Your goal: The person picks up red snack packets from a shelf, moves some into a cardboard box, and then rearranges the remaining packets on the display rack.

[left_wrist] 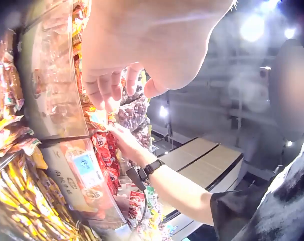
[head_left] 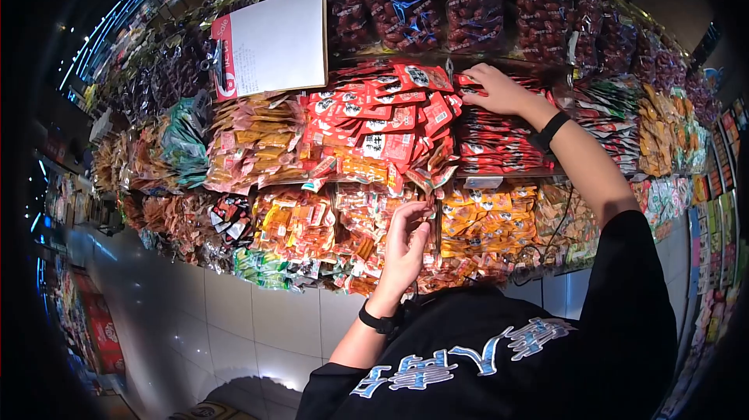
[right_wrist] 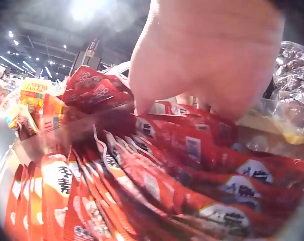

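Note:
My right hand (head_left: 499, 92) reaches into the back of a bin of red snack packets (head_left: 503, 143), which stand in tight rows. In the right wrist view its thumb and bent fingers meet the tops of the red packets (right_wrist: 192, 145); the fingertips are partly hidden there, so I cannot tell whether they pinch one. My left hand (head_left: 406, 244) hovers palm-up in front of the shelf edge, fingers loosely bent, with nothing seen in it. Just beyond its fingertips lies a heaped pile of red packets (head_left: 382, 120), some drooping over the bin's front.
A white sign board (head_left: 273, 46) leans over the bins at the left. Bags of dark red wrapped snacks (head_left: 406, 14) line the back. Orange packets (head_left: 488, 221) fill the lower front tier. A clear divider (right_wrist: 86, 123) separates the red bins. Price tags (left_wrist: 86, 168) hang along the front.

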The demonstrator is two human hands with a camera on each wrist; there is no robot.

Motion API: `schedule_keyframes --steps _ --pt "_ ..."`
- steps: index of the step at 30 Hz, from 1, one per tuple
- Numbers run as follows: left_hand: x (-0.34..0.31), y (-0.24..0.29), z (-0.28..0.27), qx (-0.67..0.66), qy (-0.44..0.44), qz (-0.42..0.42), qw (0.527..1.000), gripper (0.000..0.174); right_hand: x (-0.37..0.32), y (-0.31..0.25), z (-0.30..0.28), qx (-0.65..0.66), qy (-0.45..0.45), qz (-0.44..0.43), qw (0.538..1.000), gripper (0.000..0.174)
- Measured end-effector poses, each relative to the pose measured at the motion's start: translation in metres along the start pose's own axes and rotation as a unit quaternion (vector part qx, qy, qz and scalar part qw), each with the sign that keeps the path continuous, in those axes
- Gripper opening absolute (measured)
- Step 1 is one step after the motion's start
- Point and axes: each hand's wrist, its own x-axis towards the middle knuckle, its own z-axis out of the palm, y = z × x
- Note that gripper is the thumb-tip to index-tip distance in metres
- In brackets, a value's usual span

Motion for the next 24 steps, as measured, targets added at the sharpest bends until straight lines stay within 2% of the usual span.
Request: schedule_keyframes --steps 2,3,4,6,7,10,14,17,20,23,24 --pt "-0.002 -0.001 -0.001 -0.002 0.004 -0.010 1.000 0.031 0.003 0.004 -0.018 0.034 -0.046 0.004 0.998 0.065" --pt "-0.003 -0.001 -0.001 -0.003 0.004 -0.011 1.000 0.030 0.005 0.013 -0.019 0.030 -0.028 -0.017 0.999 0.062" --pt "-0.003 -0.002 -0.002 -0.003 0.003 -0.012 1.000 0.030 0.008 0.010 -0.027 0.038 -0.042 0.006 0.998 0.056" --pt "-0.004 -0.001 -0.002 -0.015 0.003 -0.026 1.000 0.029 0.013 0.021 -0.023 -0.005 -0.005 -0.024 1.000 0.047" --pt "-0.005 -0.001 -0.002 -0.021 0.003 -0.034 0.999 0.029 0.014 0.015 -0.024 -0.030 -0.001 -0.011 0.999 0.040" --pt "-0.006 -0.001 -0.002 -0.023 0.015 -0.041 0.999 0.027 0.019 0.005 -0.020 -0.076 -0.040 0.010 0.996 0.036" --pt "-0.008 -0.002 -0.002 -0.032 0.019 -0.037 0.999 0.027 0.025 0.001 -0.017 -0.113 -0.065 0.061 0.990 0.037" --pt "-0.009 -0.002 -0.004 -0.019 0.023 -0.027 0.999 0.026 0.020 0.001 -0.023 -0.106 -0.023 0.035 0.993 0.037" --pt "-0.010 -0.006 -0.007 -0.033 0.028 -0.043 0.998 0.026 0.011 -0.011 -0.041 -0.009 -0.044 0.025 0.999 0.037" --pt "-0.009 -0.008 -0.004 -0.035 0.024 -0.049 0.998 0.026 0.009 -0.004 -0.031 -0.020 -0.022 -0.003 1.000 0.045" --pt "-0.009 -0.008 -0.003 -0.038 0.021 -0.053 0.998 0.026 0.009 -0.003 -0.026 -0.051 -0.023 0.013 0.998 0.046"
